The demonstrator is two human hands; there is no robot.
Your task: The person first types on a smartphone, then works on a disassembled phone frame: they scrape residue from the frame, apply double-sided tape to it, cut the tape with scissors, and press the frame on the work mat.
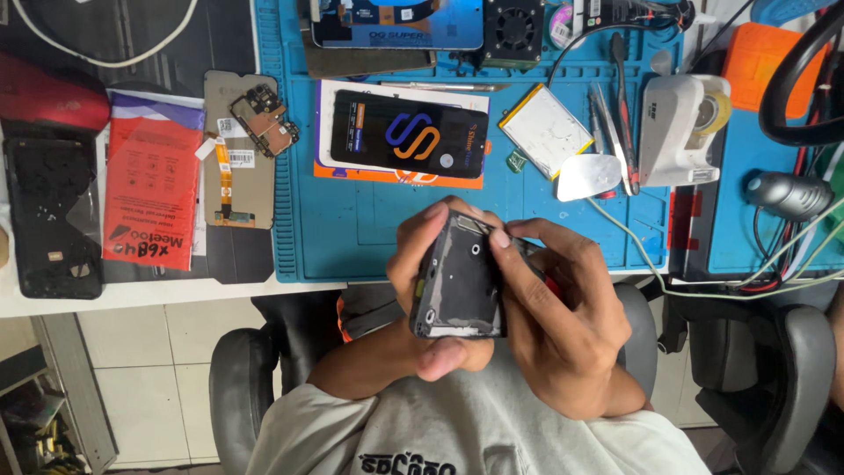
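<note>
Both hands hold a stripped phone frame above the lap.

The left hand [422,290] curls its fingers round the dark phone frame [459,286] from the left, thumb beneath its lower edge; the right hand [563,325] clasps the right side, forefinger pressed near the top corner. Beyond, on the blue work mat [352,229], lie a new phone screen [409,134], a flat battery [545,130] and tweezers [615,132]; left of the mat, a red packet [149,189].
</note>
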